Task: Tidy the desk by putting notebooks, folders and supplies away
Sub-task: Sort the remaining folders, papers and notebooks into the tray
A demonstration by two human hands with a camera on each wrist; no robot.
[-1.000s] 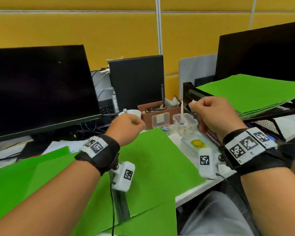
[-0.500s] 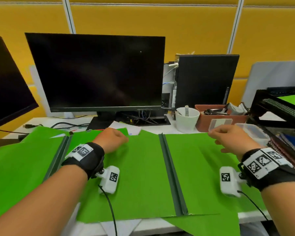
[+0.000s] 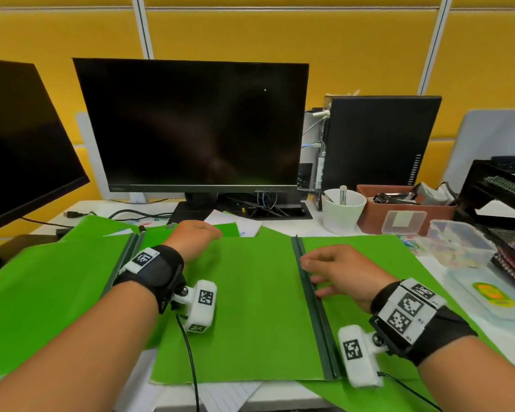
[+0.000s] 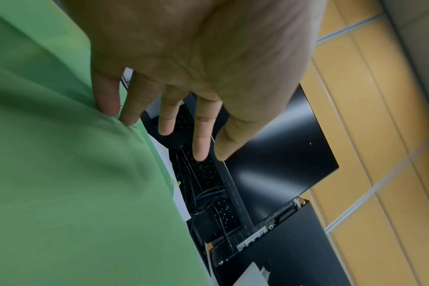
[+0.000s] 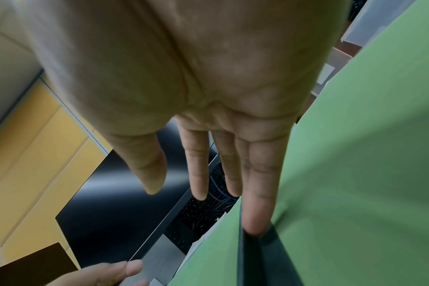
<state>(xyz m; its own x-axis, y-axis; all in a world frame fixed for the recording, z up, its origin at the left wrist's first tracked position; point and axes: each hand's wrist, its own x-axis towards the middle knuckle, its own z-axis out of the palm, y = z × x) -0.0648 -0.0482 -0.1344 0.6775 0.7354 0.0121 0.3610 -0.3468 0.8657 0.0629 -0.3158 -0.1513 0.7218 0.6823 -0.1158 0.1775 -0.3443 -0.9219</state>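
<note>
Two bare hands rest on an open bright green card folder (image 3: 250,307) lying flat on the white desk (image 3: 473,337).

Left hand (image 3: 192,237), at 11 o'clock on the folder, has straight fingers (image 4: 108,100) touching its far edge, holding nothing. Right hand (image 3: 336,270), at 3 o'clock, lies released with a fingertip (image 5: 255,222) on the dark green spine strip (image 3: 315,307). White cup (image 3: 343,211) stands at 1 o'clock.

My left hand (image 3: 194,237) rests at the far edge of the open green folder (image 3: 250,307) lying flat in front of me, and my right hand (image 3: 339,272) lies with relaxed fingers at its dark spine (image 3: 315,307). A second green folder (image 3: 42,292) overlaps on the left. Behind stand a dark monitor (image 3: 197,126), a white cup (image 3: 343,210) and a brown box (image 3: 405,212).
</note>
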